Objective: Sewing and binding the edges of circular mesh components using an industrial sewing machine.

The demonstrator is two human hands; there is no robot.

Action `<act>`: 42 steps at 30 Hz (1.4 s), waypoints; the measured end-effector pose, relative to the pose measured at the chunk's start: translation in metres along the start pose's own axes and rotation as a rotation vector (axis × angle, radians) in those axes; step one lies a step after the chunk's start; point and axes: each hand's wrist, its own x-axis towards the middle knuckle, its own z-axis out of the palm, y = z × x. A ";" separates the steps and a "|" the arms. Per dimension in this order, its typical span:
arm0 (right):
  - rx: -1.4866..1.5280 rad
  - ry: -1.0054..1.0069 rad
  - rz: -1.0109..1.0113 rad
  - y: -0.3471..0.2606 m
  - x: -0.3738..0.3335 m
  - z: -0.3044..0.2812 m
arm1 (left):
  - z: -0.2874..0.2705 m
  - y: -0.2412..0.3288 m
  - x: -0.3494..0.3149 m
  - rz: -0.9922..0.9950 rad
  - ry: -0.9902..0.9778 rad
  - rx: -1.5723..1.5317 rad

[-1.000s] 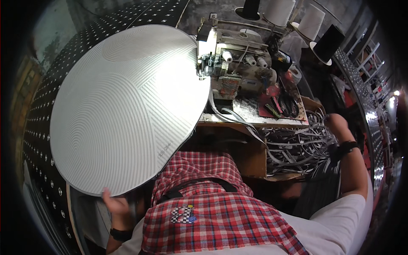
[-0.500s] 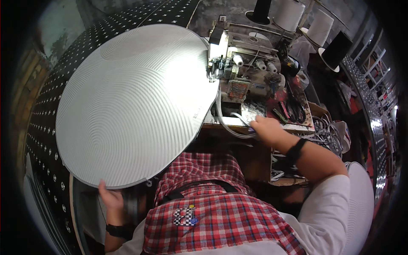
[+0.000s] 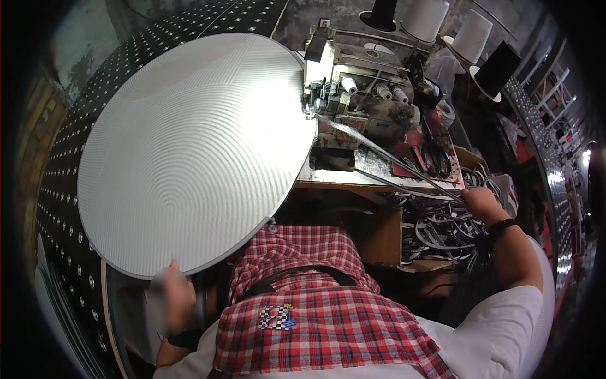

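A large round light-grey mat (image 3: pixel 145 151) with curved ribbed lines and a dark bound edge lies to the left. Its right edge is at the needle area of a sewing machine (image 3: pixel 372 114), under a bright lamp. My right hand (image 3: pixel 483 203) is closed round a grey binding strip (image 3: pixel 385 153), drawn taut from the machine, with a second length running back beside it. Blurred by motion, my left hand (image 3: pixel 179 297) is at the mat's near edge, thumb up against it; its fingers cannot be made out. A small loose end shows on the mat's lower right edge.
A cardboard box (image 3: pixel 390 239) full of tangled strips (image 3: pixel 442 230) is below the table's right side. White and black thread cones (image 3: pixel 426 20) stand behind the machine. A dark perforated surface (image 3: pixel 69 208) spans the left. A red plaid apron covers my lap.
My right hand has moved right, pulling the strip straight. The mat has turned, its loose end moving up and right along the edge. My left hand has shifted slightly right.
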 end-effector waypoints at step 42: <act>0.477 0.075 0.426 -0.003 -0.006 -0.093 | 0.193 -0.063 0.034 0.313 -0.502 0.609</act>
